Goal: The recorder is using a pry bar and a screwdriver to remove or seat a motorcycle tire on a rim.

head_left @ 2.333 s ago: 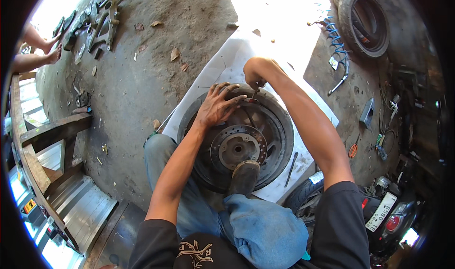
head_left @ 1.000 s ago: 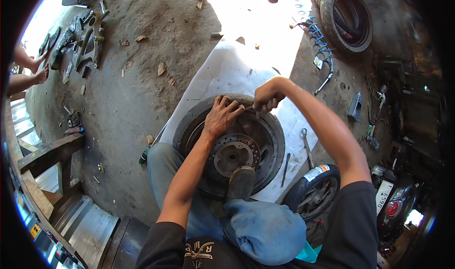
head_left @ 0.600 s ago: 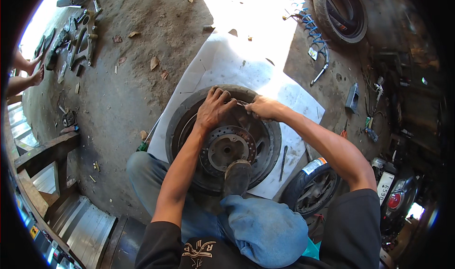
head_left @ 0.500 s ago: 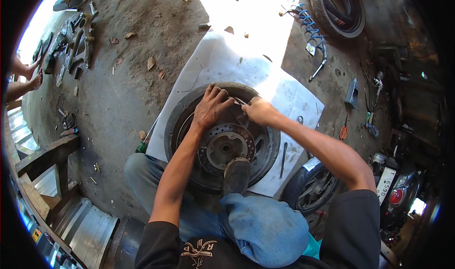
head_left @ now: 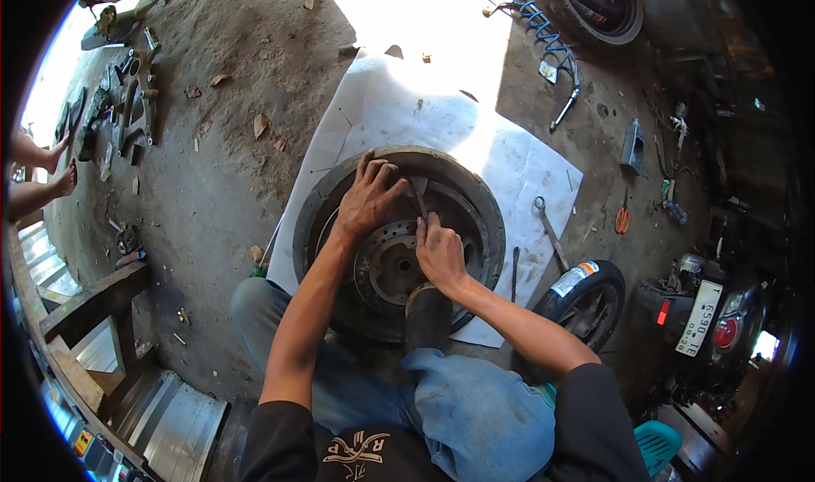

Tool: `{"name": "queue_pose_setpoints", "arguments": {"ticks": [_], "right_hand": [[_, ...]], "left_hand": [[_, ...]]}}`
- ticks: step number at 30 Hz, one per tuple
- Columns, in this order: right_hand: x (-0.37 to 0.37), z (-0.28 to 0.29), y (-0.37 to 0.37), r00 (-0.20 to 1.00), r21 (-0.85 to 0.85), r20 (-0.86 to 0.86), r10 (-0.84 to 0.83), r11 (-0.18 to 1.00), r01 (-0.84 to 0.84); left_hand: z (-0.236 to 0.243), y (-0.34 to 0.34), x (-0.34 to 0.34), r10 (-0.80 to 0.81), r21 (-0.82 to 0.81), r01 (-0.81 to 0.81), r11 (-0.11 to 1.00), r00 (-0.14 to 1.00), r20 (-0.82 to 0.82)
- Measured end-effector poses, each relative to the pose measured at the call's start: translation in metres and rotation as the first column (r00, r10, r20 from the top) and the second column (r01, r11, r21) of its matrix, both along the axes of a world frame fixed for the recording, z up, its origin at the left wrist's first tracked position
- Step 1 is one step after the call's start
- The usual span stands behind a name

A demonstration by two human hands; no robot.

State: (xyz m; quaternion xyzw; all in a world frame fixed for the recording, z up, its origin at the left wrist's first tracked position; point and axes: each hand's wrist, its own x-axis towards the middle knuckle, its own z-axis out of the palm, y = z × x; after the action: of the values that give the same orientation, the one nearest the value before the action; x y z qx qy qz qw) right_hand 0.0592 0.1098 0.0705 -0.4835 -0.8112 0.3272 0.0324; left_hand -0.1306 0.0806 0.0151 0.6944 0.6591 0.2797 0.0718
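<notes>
A motorcycle wheel lies flat on a white sheet (head_left: 543, 176), its black tire (head_left: 316, 227) around a dark rim with a drilled brake disc (head_left: 370, 271). My left hand (head_left: 370, 200) grips the tire's far inner edge with bent fingers. In my right hand (head_left: 441, 251) is a slim metal tire lever (head_left: 418, 198), closed in the fingers. The lever points away from me, its far end at the tire's inner edge beside my left hand; whether it sits under the edge I cannot tell. My shoe (head_left: 427, 316) rests on the wheel's near side.
A combination wrench (head_left: 552, 232) and a dark thin rod (head_left: 514, 271) lie right of the wheel. Beyond are a smaller wheel (head_left: 615, 299), orange-handled scissors (head_left: 622, 220), a blue coiled air hose (head_left: 543, 28), a loose tire (head_left: 624, 24) and a motorcycle (head_left: 722, 329). Metal parts (head_left: 127, 100) lie far left.
My right hand has swung from the far right of the tire's edge toward me, over the disc, turning the lever lengthwise. My left hand stays on the tire. The view has shifted slightly.
</notes>
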Motion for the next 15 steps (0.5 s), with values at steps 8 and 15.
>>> {"name": "queue_pose_setpoints", "arguments": {"ticks": [8, 15], "right_hand": [[0.004, -0.010, -0.005, 0.995, 0.277, -0.078, -0.057, 0.958, 0.077], [0.011, -0.020, 0.003, 0.985, 0.363, -0.082, -0.149, 0.916, 0.169]], "left_hand": [[0.002, 0.000, -0.001, 0.009, -0.044, -0.002, 0.999, 0.987, 0.159], [0.004, 0.007, 0.008, 0.149, -0.018, -0.149, 0.989, 0.988, 0.038]]}}
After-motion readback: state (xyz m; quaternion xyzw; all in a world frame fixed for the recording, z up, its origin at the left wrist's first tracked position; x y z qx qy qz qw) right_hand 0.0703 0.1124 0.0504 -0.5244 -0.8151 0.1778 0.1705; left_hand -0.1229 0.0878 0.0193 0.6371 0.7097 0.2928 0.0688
